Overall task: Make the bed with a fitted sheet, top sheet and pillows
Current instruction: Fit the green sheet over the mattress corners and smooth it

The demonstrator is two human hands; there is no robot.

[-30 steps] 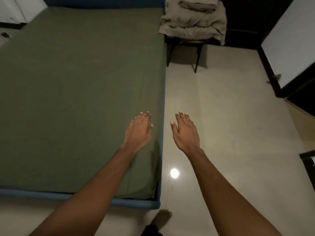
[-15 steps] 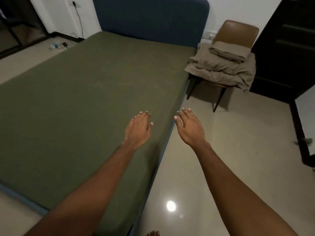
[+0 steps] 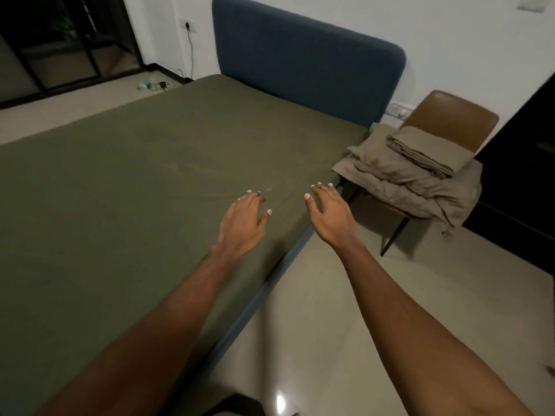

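An olive green fitted sheet [image 3: 144, 175] lies stretched flat over the mattress of a bed with a blue headboard [image 3: 303, 64]. My left hand [image 3: 241, 222] reaches out above the sheet near the bed's right edge, fingers loosely spread, holding nothing. My right hand [image 3: 330, 216] is stretched out beside it over that same edge, also empty. A pile of beige folded bedding [image 3: 417, 172] sits on a brown chair [image 3: 450, 121] to the right of the bed, beyond my hands. No pillows are in view.
Pale tiled floor [image 3: 375, 295] runs along the bed's right side. A dark door or wardrobe [image 3: 522, 163] stands behind the chair. At the far left are dark glass doors [image 3: 60, 46], with a cable and small items on the floor [image 3: 156, 84] by the wall.
The view has lifted and swung toward the head of the bed, bringing headboard and chair fully into sight. Both hands stay stretched out and empty, now further along the bed's right edge.
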